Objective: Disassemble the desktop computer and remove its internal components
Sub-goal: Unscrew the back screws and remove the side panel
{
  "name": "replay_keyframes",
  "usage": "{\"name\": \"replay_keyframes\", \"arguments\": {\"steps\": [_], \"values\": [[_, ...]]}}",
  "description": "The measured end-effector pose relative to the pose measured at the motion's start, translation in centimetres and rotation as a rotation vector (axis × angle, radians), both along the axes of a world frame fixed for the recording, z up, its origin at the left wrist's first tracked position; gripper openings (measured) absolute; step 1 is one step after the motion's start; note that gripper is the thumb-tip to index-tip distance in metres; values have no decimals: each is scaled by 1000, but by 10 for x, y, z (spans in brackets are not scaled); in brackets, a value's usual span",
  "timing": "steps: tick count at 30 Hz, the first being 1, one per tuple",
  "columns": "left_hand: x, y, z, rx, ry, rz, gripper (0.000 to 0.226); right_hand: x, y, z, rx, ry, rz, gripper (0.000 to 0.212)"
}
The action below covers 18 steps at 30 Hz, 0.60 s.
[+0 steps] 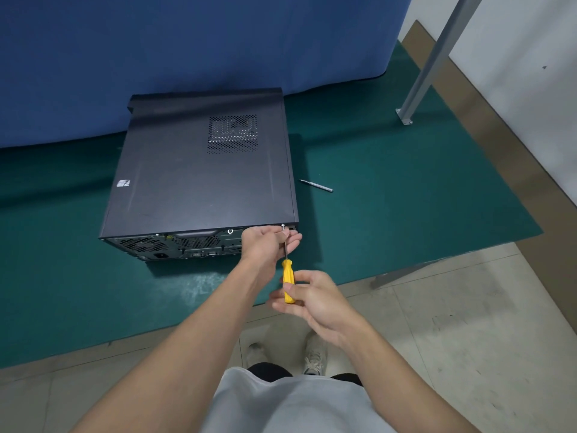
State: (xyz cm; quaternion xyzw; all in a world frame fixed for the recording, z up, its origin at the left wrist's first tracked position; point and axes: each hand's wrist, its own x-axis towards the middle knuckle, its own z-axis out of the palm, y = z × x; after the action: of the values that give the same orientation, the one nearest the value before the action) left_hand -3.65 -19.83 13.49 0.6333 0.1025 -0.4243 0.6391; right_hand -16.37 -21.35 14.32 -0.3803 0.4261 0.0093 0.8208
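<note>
Desktop computer (193,176) lies on its side mid-worktop (390,195), rear panel facing near. Its small white sticker (123,183) is too blurred to read. At the near right corner, by a screw (283,226), the left hand (268,245) curls its fingers (293,242) round the shaft of the screwdriver (288,281). The right hand (315,296) grips its yellow handle.

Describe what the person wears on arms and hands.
Nothing: the left hand and right hand are ungloved, with no ring, watch or band showing. The left forearm and right forearm are bare to the frame's edge, no sleeve in view. The shirt is pale grey.
</note>
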Motion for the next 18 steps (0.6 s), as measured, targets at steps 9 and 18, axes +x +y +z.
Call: {"name": "replay_keyframes", "arguments": {"steps": [9, 18], "values": [[-2, -4, 3, 61, -41, -5, 9, 4, 6, 3, 22, -36, -52, 8], [1, 2, 3, 114, -92, -5, 10, 10, 15, 0, -420, 255, 56, 22]]}}
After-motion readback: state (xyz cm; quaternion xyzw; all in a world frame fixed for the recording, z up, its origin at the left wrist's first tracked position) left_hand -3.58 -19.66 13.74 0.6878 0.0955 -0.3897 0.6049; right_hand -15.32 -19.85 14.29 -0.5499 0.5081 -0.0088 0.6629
